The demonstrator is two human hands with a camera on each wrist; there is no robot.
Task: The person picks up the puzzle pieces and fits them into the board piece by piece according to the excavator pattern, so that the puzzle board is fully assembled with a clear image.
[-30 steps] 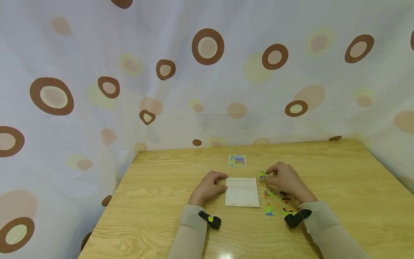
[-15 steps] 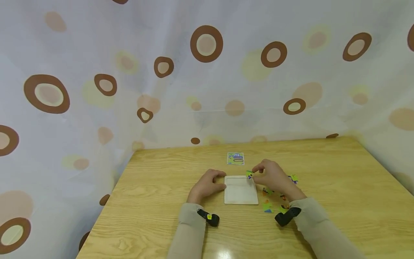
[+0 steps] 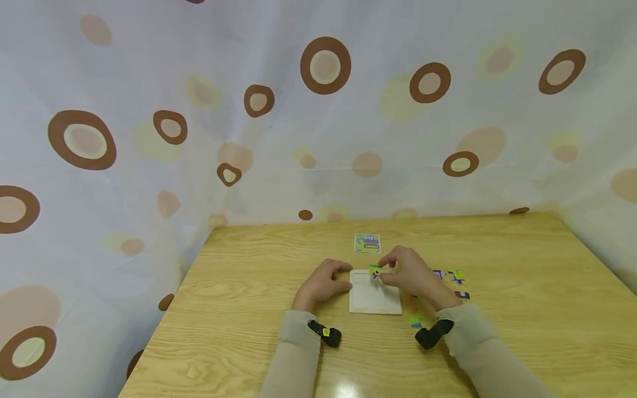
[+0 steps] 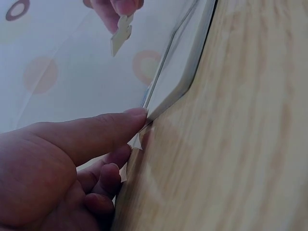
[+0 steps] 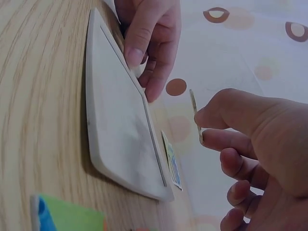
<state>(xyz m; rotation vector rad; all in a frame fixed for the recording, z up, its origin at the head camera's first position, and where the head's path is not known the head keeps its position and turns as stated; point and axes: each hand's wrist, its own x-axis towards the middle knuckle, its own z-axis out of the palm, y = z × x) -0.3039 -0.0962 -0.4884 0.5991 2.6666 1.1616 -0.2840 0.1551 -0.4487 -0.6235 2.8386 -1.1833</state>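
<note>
A square white puzzle tray [image 3: 375,312] lies flat on the table. At its left side my left hand [image 3: 324,283] rests with the thumb and fingertips touching the edge; the left wrist view shows the thumb tip [image 4: 137,114] against the tray. My right hand [image 3: 412,273] pinches a small puzzle piece [image 3: 374,270], green with dark and yellow print, between thumb and index finger. That piece [image 5: 193,103] is held up above the tray, apart from it, and appears edge-on in the right wrist view. Its other fingers are curled beneath. No piece shows inside the tray.
Several loose puzzle pieces [image 3: 455,277] lie right of the tray, partly hidden by my right arm; one green and blue piece [image 5: 70,215] shows close up. A printed picture card [image 3: 367,244] lies behind the tray. A patterned curtain [image 3: 278,193] hangs past the table's far edge.
My right hand has carried the puzzle piece leftward, from the loose pieces to over the tray's far part. The left hand stays at the tray's left edge.
</note>
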